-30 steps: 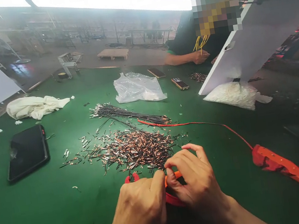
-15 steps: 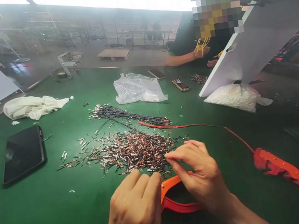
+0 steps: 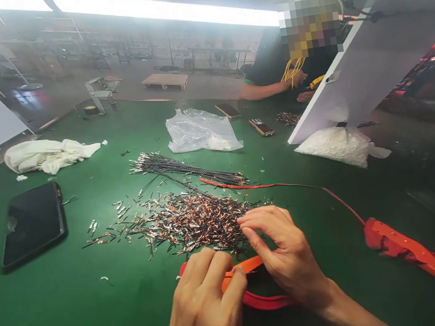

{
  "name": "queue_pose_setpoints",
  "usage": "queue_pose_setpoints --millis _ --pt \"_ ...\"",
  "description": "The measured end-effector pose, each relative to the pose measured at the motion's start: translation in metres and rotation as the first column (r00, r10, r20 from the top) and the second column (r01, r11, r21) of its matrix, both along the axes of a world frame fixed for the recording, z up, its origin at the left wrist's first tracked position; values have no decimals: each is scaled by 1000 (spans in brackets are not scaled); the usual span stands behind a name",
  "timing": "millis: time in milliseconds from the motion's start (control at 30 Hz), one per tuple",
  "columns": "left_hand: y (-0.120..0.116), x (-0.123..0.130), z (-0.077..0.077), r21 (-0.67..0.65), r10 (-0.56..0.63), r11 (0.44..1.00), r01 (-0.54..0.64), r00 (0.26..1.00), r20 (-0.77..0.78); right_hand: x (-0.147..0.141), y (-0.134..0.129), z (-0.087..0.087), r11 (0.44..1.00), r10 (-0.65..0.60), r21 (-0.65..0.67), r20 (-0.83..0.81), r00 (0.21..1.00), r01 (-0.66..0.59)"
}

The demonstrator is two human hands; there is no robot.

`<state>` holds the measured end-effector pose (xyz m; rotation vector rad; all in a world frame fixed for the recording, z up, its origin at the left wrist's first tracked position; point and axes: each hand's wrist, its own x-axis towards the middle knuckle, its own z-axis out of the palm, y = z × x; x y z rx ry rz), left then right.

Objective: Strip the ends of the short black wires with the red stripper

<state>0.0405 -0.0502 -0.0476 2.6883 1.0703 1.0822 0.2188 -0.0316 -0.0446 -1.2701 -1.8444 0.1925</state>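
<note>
My left hand [image 3: 207, 300] is closed, thumb against the curled fingers. A tiny thin tip shows beside its thumb, too small to name. Under both hands lies a hand tool with orange and red handles [image 3: 269, 301], its head mostly hidden by my left hand. My right hand [image 3: 283, 251] has thumb and forefinger pinched at the edge of a heap of short copper and black wire pieces [image 3: 197, 220]; whatever is between the fingertips cannot be made out. Just behind the heap lies a bundle of long black wires [image 3: 189, 166] with bare ends.
A black phone [image 3: 32, 223] and a white cloth [image 3: 48, 155] lie at left. Further back is a clear plastic bag [image 3: 200, 130]. Another orange-red hand tool [image 3: 414, 248] is at right, near a filled white bag [image 3: 335, 146]. A co-worker [image 3: 269, 68] handles yellow wires across the table.
My left hand has shifted slightly right, and its thumb now shows. More of the tool's red end is visible at its left. My right hand stays near the heap, having moved a little left.
</note>
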Motion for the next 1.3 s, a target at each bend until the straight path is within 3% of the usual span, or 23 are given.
queue_pose_setpoints --millis 167,300,367,433,533,633,800,1033,1067,1133,1233,1300 --pt "7 -5 3 19 68 997 -68 998 1 -2 -4 2 997 59 -43 -48 997 -61" --pt "11 -5 4 49 66 997 -67 998 21 4 -3 3 999 14 -49 9 1000 -14" --pt "14 -5 5 34 81 996 -83 996 38 13 -3 7 989 29 -148 72 997 -18" --pt "17 -8 5 8 104 995 -104 994 29 24 -6 14 946 140 -313 151 979 -87" --pt "24 -13 5 -10 142 990 -141 990 23 34 -17 20 845 294 -520 262 919 -122" --pt "31 -18 6 14 178 984 -180 979 100 32 -27 18 808 379 -582 388 840 -96" --pt "36 -21 6 2 236 970 -244 938 256 16 -25 16 854 393 -518 578 715 -51" --pt "42 -24 15 -153 337 942 -300 841 423 -12 -15 38 883 439 -463 756 485 -78" --pt "43 -25 18 -210 376 926 -314 812 447 -14 -15 40 872 460 -482 746 482 -87" --pt "45 -25 28 -338 456 885 -320 743 490 -14 -13 46 842 491 -530 670 557 -104" --pt "46 -26 46 -483 507 842 -242 662 552 -2 -6 55 786 475 -612 500 724 -93" --pt "47 -24 56 -509 499 839 -192 643 581 10 2 60 727 380 -681 294 877 -86"
